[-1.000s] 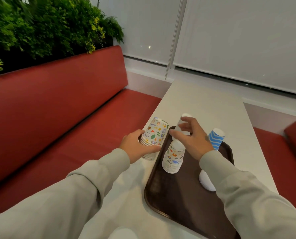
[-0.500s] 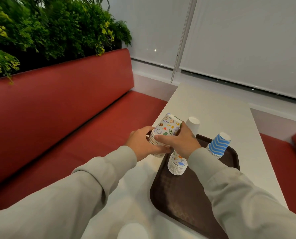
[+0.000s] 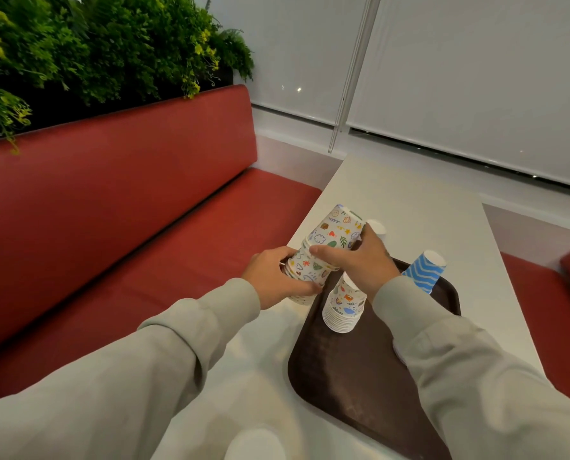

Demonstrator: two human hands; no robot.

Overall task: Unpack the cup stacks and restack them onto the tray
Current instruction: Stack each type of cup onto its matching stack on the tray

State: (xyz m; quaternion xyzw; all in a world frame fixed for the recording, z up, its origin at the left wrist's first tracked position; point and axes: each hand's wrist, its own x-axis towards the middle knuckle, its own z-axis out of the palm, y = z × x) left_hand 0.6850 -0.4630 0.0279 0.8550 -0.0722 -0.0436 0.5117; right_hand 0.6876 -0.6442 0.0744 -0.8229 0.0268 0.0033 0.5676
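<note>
A stack of upside-down doodle-print cups (image 3: 308, 270) stands at the table's left edge, just off the brown tray (image 3: 353, 386). My left hand (image 3: 273, 280) grips its lower part. My right hand (image 3: 360, 260) grips the top cup (image 3: 336, 230), which is tilted and partly lifted off that stack. On the tray stand a second doodle-print stack (image 3: 343, 307), a blue wavy-striped stack (image 3: 423, 270) and, behind my right hand, a white cup stack (image 3: 376, 227), mostly hidden.
The white table (image 3: 416, 200) runs away toward a window with grey blinds (image 3: 476, 68). A red bench (image 3: 127, 200) lies to the left with green plants (image 3: 94, 44) above its back. A white rounded object (image 3: 253, 443) sits at the near table edge.
My right hand left the cups on the tray, crossed left to the held stack and took hold of its top cup. That cup now sits higher and tilted. The view shifted slightly.
</note>
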